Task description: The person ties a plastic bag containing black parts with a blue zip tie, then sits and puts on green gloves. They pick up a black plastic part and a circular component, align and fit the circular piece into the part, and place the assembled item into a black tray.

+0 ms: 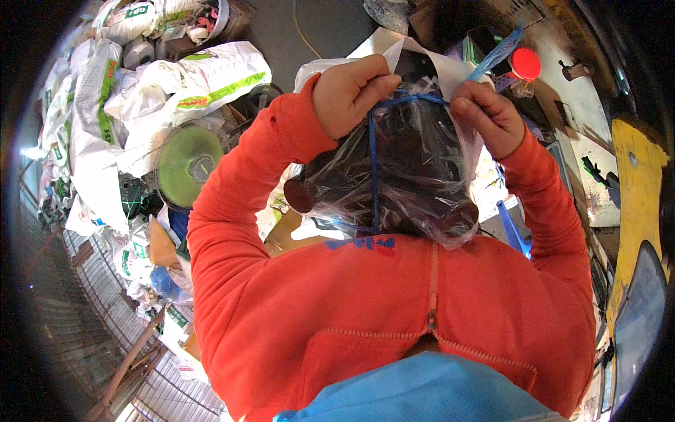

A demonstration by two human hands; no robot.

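Left hand: left hand (pixel 349 93) sits at the upper left corner of the bundle; I see its fingers curled into a fist, pressed together on the blue string (pixel 373 165) where it crosses the top.
String axis: from under that fist the string runs straight down the front of the clear plastic bag (pixel 411 176), toward my chest; a second strand runs sideways across the top to the other hand.
Bundle: the bag, full of dark round items, lies directly below and between both sets of fingers, touching them, resting against my orange sleeves (pixel 232 211).
Right hand: right hand (pixel 486 116) is at the upper right corner, thumb and fingers pinching the string's far end, whose loose blue tail rises up and right.
Nearer hand: I judge both equally close; the crossing lies just beside the left fist.
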